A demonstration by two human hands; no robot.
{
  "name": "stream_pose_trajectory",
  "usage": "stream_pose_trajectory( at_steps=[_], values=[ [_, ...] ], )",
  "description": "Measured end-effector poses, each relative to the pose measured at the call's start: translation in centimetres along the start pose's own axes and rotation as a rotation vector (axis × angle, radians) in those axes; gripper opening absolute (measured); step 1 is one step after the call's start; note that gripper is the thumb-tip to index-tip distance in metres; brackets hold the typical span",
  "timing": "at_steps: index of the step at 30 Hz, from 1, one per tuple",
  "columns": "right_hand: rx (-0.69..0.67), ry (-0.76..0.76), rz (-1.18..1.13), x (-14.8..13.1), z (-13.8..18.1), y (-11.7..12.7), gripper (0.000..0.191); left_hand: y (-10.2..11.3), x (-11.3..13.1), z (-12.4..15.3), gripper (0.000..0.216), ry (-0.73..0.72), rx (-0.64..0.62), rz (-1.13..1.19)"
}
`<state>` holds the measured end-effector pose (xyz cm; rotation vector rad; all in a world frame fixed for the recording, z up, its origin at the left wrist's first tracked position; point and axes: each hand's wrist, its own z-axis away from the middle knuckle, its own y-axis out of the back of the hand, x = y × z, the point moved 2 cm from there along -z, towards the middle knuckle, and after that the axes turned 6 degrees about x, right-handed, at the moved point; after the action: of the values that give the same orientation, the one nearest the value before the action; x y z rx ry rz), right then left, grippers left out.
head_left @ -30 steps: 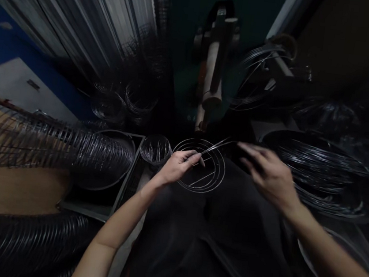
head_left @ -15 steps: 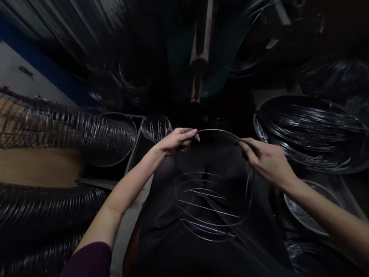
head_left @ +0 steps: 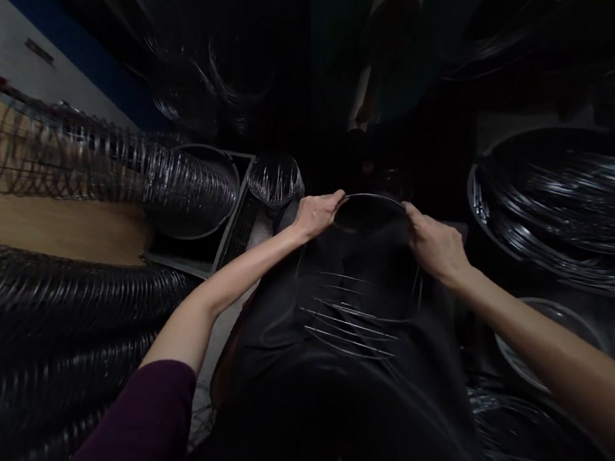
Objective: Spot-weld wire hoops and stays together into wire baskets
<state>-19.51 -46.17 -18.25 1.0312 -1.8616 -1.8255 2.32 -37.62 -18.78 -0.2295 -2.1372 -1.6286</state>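
My left hand (head_left: pixel 317 215) pinches the left end of the far curved rim of a thin round wire frame (head_left: pixel 375 195). My right hand (head_left: pixel 436 247) grips the same rim at its right end, fingers closed round the wire. Several thin straight and bowed cross wires of the frame show lower down, over the dark cloth (head_left: pixel 345 390) on my lap. Parts of the frame's sides fade into the dark. Just beyond the rim, a machine's pale rod (head_left: pixel 362 100) points down, apart from the frame.
A row of wire rings (head_left: pixel 109 163) hangs on a bar at the left, with more ring stacks (head_left: pixel 43 304) below. A tub's rim (head_left: pixel 475 198) at the right surrounds many shiny wires. Another round rim (head_left: pixel 519 366) lies under my right forearm. A crate (head_left: pixel 230 229) stands at the left.
The view has tilted downward and turned left, so the surroundings sit higher and further right. Both hands keep hold of the wire frame, its rim now slightly further from the machine's rod.
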Motion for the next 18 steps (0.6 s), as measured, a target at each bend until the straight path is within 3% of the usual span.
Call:
stream_pose_trajectory(
  at_steps=[5, 9, 13, 16, 18],
  values=[
    [-0.090, -0.049, 0.006, -0.1, -1.1, -0.7, 0.056, -1.2, -1.3, -0.3, 0.032, 0.001, 0.012, 0.027],
    [-0.150, -0.041, 0.055, -1.1, -1.1, 0.4, 0.061, -1.0, -1.5, -0.6, 0.037, -0.074, -0.024, 0.159],
    [-0.120, -0.085, 0.022, -1.9, -0.6, 2.2, 0.051, -0.7, -1.3, -1.1, 0.042, -0.145, -0.072, 0.295],
    [-0.080, -0.107, -0.173, -1.8, -0.4, 3.2, 0.044, -0.9, -1.3, -1.1, 0.043, -0.111, -0.035, 0.288],
    [-0.098, -0.159, -0.453, -1.3, -0.6, 3.3, 0.039, -1.1, -1.4, -1.0, 0.044, -0.084, -0.020, 0.274]
  ],
)
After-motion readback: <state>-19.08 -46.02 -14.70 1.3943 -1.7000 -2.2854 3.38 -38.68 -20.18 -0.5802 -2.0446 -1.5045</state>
